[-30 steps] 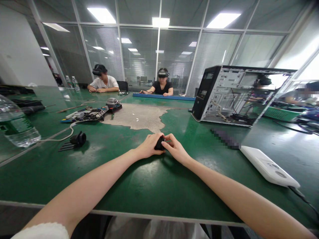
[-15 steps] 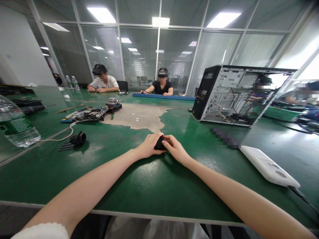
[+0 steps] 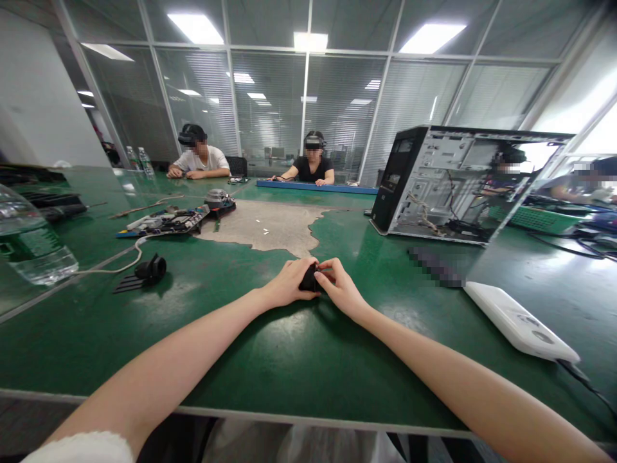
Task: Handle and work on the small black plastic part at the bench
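A small black block-like part point(image 3: 308, 278) is held just above or on the green table, straight ahead; its exact kind does not show. My left hand point(image 3: 288, 281) wraps round it from the left, fingers over the top and thumb below. From the right, my right hand point(image 3: 340, 286) has its thumb and fingertips closed at the part's right side. What those fingertips pinch is partly hidden. To the left lies a black plastic piece point(image 3: 150, 270) with a round collar and several prongs.
A circuit board point(image 3: 168, 220) with a cable lies left of a bare worn patch. An open computer case point(image 3: 434, 183) stands at right, near a white power strip point(image 3: 523, 321). A water bottle point(image 3: 33, 244) is at far left. Two people point(image 3: 314, 164) sit opposite, others at right.
My right hand's fingers have shifted slightly at the part's right side, with the knuckles a little more bent. My left hand and the black part stay nearly still.
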A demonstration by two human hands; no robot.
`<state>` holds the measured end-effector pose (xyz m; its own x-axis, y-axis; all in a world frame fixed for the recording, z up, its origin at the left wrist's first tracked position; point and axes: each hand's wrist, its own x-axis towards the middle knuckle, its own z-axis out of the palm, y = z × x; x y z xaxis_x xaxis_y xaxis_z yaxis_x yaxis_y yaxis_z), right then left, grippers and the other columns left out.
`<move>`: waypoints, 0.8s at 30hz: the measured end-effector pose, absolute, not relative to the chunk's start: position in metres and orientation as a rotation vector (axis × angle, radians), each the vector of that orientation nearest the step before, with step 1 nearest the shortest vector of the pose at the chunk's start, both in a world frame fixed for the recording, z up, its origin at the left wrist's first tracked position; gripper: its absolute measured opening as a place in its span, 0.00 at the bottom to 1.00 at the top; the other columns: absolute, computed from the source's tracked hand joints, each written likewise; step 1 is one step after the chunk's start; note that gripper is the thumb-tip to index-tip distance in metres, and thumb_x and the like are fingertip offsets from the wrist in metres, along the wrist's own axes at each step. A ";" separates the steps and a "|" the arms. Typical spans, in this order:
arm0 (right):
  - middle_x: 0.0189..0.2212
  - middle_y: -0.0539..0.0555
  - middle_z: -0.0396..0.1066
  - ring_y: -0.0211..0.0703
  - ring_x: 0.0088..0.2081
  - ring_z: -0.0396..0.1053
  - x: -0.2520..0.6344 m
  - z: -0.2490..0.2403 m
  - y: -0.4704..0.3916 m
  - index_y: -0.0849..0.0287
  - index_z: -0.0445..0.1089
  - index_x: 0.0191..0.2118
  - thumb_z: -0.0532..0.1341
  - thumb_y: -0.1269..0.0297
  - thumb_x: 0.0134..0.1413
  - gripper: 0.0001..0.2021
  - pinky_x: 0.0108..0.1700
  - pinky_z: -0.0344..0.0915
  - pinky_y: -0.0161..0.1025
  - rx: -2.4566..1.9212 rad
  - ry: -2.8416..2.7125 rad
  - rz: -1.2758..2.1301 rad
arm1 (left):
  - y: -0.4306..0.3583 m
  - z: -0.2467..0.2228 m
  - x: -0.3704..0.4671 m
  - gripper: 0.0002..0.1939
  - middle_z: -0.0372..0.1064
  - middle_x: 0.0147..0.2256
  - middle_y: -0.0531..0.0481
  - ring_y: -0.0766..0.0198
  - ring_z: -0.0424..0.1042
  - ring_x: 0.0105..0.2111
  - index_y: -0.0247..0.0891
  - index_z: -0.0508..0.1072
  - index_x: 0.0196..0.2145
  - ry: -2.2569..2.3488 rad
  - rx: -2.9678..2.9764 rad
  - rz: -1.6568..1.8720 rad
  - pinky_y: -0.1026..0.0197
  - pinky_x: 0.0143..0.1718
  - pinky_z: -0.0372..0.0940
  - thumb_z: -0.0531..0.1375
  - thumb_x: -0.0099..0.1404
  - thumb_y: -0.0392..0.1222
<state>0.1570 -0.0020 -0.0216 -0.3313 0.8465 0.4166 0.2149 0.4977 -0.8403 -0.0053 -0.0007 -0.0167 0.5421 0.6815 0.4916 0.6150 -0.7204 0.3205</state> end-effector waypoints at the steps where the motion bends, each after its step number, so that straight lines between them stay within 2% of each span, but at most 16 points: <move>1: 0.34 0.51 0.64 0.38 0.36 0.66 0.157 -0.022 -0.001 0.57 0.56 0.37 0.54 0.60 0.49 0.10 0.39 0.63 0.38 -0.901 -1.804 0.878 | -0.001 -0.017 -0.005 0.33 0.59 0.47 0.45 0.55 0.59 0.48 0.41 0.51 0.49 1.119 2.663 0.920 0.52 0.48 0.52 0.61 0.49 0.47; 6: 0.33 0.51 0.65 0.37 0.35 0.64 0.158 -0.021 0.000 0.58 0.60 0.38 0.53 0.60 0.50 0.10 0.40 0.62 0.39 -0.965 -1.869 0.868 | 0.000 -0.016 -0.006 0.32 0.59 0.46 0.45 0.55 0.59 0.47 0.40 0.51 0.49 1.123 2.682 0.917 0.53 0.47 0.52 0.61 0.50 0.48; 12: 0.33 0.50 0.64 0.36 0.31 0.65 0.157 -0.016 -0.008 0.57 0.58 0.38 0.54 0.60 0.49 0.10 0.33 0.63 0.35 -0.918 -1.879 0.856 | 0.000 -0.017 -0.006 0.32 0.59 0.46 0.45 0.56 0.59 0.47 0.40 0.50 0.50 1.102 2.700 0.919 0.53 0.47 0.52 0.60 0.51 0.48; 17: 0.32 0.50 0.64 0.37 0.34 0.66 0.156 -0.016 -0.008 0.57 0.57 0.34 0.52 0.60 0.51 0.06 0.36 0.63 0.37 -0.869 -1.846 0.837 | -0.001 -0.017 -0.006 0.32 0.59 0.46 0.45 0.55 0.59 0.47 0.40 0.50 0.50 1.107 2.700 0.922 0.53 0.47 0.52 0.60 0.51 0.48; 24: 0.32 0.50 0.64 0.37 0.35 0.65 0.159 -0.025 0.004 0.58 0.57 0.37 0.54 0.60 0.49 0.10 0.39 0.62 0.38 -0.922 -1.810 0.952 | 0.000 -0.017 -0.006 0.32 0.59 0.47 0.44 0.56 0.59 0.48 0.39 0.50 0.49 1.123 2.715 0.910 0.54 0.47 0.52 0.60 0.51 0.50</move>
<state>0.1589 0.0041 -0.0247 -0.3493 0.8700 0.3480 0.2061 0.4336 -0.8772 -0.0063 -0.0002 -0.0172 0.5589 0.6632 0.4978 0.6242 -0.7317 0.2739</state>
